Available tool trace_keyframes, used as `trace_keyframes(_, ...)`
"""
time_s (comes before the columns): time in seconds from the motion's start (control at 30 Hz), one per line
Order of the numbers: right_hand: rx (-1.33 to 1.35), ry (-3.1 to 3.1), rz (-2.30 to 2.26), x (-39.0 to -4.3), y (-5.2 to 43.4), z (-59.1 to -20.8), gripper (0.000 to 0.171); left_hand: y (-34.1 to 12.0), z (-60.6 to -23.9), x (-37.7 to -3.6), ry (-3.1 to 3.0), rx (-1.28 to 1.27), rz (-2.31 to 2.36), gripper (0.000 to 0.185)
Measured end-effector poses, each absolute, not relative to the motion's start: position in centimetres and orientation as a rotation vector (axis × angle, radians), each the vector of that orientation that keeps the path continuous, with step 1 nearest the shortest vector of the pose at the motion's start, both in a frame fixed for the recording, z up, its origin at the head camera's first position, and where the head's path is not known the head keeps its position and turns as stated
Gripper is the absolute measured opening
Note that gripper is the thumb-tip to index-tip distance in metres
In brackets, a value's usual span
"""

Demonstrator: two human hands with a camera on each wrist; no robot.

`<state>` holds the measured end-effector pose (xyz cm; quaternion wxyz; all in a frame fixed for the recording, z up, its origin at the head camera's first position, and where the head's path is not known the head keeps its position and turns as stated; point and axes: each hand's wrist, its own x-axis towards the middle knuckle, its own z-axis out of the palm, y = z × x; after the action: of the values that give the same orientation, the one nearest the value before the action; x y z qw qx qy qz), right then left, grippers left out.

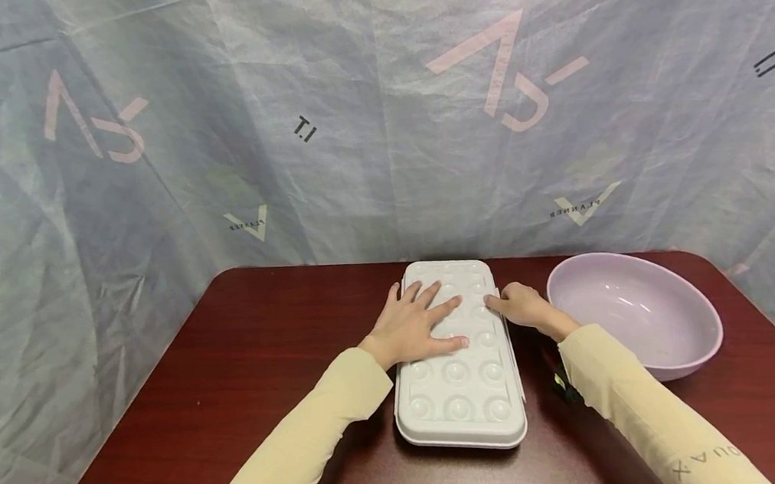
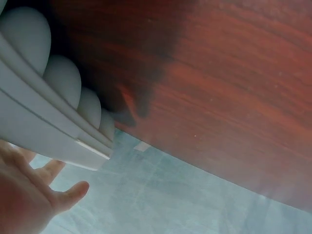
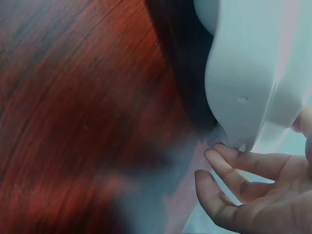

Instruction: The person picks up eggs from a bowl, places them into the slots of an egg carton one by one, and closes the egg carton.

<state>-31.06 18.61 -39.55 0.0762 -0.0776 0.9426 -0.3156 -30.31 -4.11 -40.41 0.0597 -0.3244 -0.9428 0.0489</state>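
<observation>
A long white plastic egg box (image 1: pixel 458 397) with rows of round dimples in its lid lies lengthwise on the table, its lid down. My left hand (image 1: pixel 417 328) rests on the lid with fingers spread. At the box's right long edge, my right hand (image 1: pixel 526 308) has its thumb on the lid's rim and its other fingers bent down along the side. In the right wrist view, fingertips (image 3: pixel 222 150) touch the box's side near a small tab. Rounded egg cups (image 2: pixel 63 80) bulge from the underside in the left wrist view.
A light purple oval bowl (image 1: pixel 643 319) stands right of the box, beside the right forearm. A small dark thing with a yellow-green patch (image 1: pixel 562 382) lies partly behind the right sleeve. Behind the dark red table (image 1: pixel 266 360) hangs a grey printed cloth (image 1: pixel 325 163).
</observation>
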Motion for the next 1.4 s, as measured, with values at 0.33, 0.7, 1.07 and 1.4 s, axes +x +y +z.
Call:
trace_keyframes(0.33,-0.256,2.853,-0.964,-31.3,18.2,-40.6,0.04,-4.3,-41.1,-30.2,-2.83,-0.989,0.078,0.078)
trace_keyframes(0.7,-0.239,2.814,-1.068,-31.4,18.4,-40.8,0.039,-4.2,-41.3,-30.5,-2.801,-0.989,0.081,0.077)
trace_keyframes(1.07,-0.219,2.848,-1.024,-31.3,18.6,-40.7,0.042,-4.1,-41.0,-30.5,-2.813,-0.988,0.08,0.079)
trace_keyframes(1.4,-0.255,3.013,-0.928,-29.9,18.1,-41.0,0.049,-4.1,-40.9,-30.5,-2.861,-0.959,0.082,0.078)
